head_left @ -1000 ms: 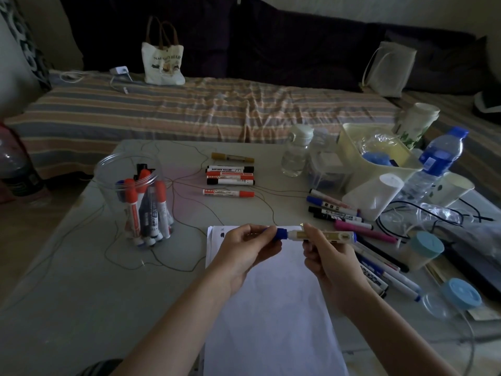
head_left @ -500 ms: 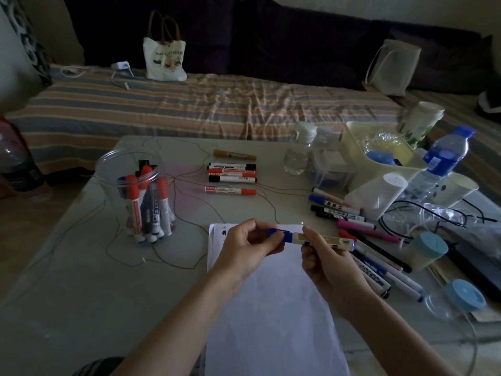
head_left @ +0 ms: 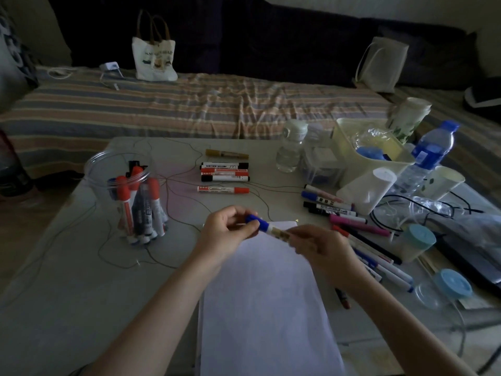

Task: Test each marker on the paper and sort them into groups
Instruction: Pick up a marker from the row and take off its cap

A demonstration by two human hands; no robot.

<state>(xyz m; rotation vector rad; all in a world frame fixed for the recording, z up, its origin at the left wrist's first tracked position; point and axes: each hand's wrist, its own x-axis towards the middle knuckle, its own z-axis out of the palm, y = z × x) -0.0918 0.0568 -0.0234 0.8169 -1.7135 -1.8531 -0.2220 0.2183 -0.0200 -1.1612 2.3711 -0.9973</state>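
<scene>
Markers wait in the clear jar (head_left: 119, 169) at left. Left hand (head_left: 226, 234) pinches the blue cap (head_left: 256, 221) of one marker (head_left: 273, 231); right hand (head_left: 324, 246) grasps its barrel, above the paper (head_left: 265, 308). I judge uncapping is underway; next, a straight pull apart. Its long axis lies left-right, cap end pointing up-left.

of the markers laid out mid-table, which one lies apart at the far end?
The gold marker: it lies alone beyond the tight stack of black and red markers, nearest the bed; it is the only gold one.

blue-capped marker (head_left: 267, 228) tilted, above white paper (head_left: 267, 299)
</scene>
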